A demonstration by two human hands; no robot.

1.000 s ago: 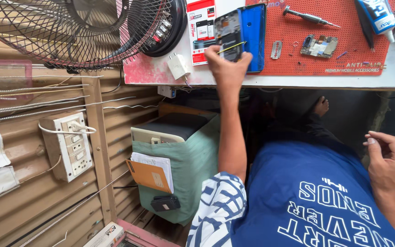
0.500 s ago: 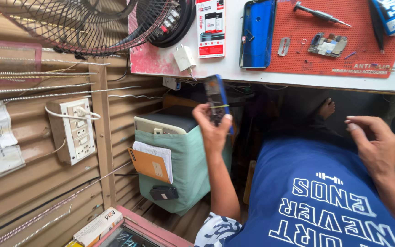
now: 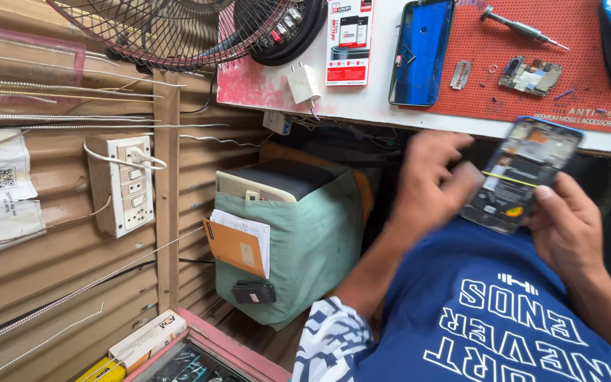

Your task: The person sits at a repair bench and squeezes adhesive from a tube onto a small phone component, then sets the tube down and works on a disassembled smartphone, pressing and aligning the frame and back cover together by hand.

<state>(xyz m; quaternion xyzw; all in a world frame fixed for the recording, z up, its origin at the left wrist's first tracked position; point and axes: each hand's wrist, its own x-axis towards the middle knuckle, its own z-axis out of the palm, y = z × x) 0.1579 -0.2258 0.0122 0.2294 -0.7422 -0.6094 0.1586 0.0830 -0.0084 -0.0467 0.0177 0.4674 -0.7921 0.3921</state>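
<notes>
**Opened phone held between both hands, above the lap**

The phone (image 3: 522, 173) sits in mid-air below the bench edge, over the person's blue shirt (image 3: 503, 311), its back off and its insides facing up. Its long axis runs tilted — top end up and to the right toward the red mat (image 3: 588, 85), bottom end down and left toward the lap.

The right hand (image 3: 567, 226) is the nearer and the surer one: it cups the phone from below and from the right, fingers curled along the edge, closed on it. The left hand (image 3: 433, 180) is blurred; its fingers reach in from the left and meet the phone's left edge, but whether they grip it or only touch it I cannot tell.

Further out — on the bench, well apart from the hands — lie a blue phone shell (image 3: 422, 51), a small circuit board (image 3: 530, 76), a screwdriver (image 3: 521, 27) and a white charger (image 3: 304, 83). To the left stand a green-covered box (image 3: 305, 247) and a wall socket (image 3: 127, 185).
</notes>
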